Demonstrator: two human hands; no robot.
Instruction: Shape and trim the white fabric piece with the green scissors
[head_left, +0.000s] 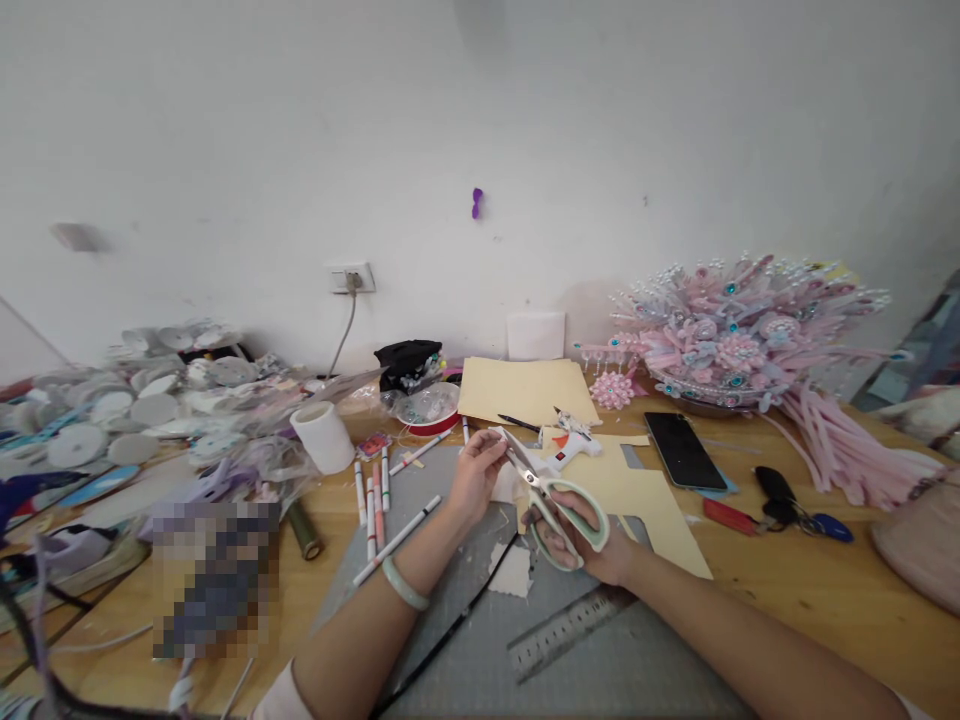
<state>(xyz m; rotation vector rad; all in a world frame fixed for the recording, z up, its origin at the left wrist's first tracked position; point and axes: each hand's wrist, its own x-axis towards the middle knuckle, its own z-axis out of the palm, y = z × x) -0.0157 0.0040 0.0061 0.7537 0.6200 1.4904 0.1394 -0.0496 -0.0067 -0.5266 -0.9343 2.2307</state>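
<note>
My right hand [581,550] grips a pair of scissors [541,485] with pale green handles, its fingers through the loops. The blades point up and left, slightly parted. Right at their tips, my left hand [476,475] is closed in a pinch on a small white piece, mostly hidden by the fingers. Below both hands lies a grey cutting mat [450,640] with a white scrap [511,570], a steel ruler [562,630] and a black cord [469,605]. A white glue gun [576,450] rests just beyond the scissors on cream card [664,510].
Markers [397,540] and a white roll [322,438] stand left of the mat, near a heap of white discs [112,420] and plastic. To the right are a phone [684,450], keys [787,505] and a pink beaded headdress [742,345]. Card sheets [525,385] lie behind.
</note>
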